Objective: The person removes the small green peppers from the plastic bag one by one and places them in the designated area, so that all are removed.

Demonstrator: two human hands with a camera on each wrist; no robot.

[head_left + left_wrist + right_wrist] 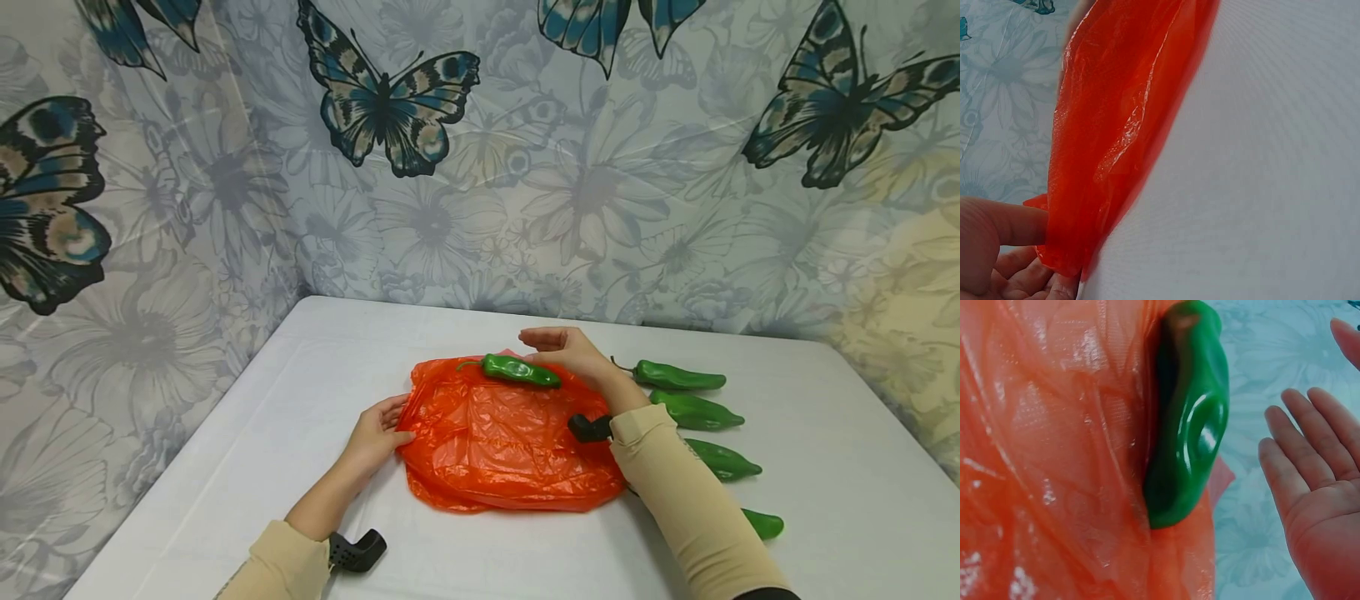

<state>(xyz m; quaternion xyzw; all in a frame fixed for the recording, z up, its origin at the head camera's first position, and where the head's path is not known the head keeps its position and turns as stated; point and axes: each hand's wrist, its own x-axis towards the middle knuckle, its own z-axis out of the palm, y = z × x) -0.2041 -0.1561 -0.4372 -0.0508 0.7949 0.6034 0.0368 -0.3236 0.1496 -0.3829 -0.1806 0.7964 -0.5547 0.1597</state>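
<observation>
A red plastic bag [510, 442] lies spread on the white table. My left hand [377, 435] holds its left edge, and in the left wrist view the thumb is over the red film [1110, 137] with the fingers beneath. One green pepper [521, 371] rests across the bag's far part, its stem toward the left. Just beyond that pepper's right end is my right hand [566, 352], holding nothing. The right wrist view shows its palm [1329, 519] and straight fingers, apart from the green pepper [1194, 419] on the bag.
Right of the bag, several green peppers [697, 411] lie in a column, the nearer ones partly hidden by my right sleeve [690, 500]. The white table [247, 467] meets a butterfly-patterned cloth [435, 225] behind it. Black wrist mounts [358, 551] stick out from both sleeves.
</observation>
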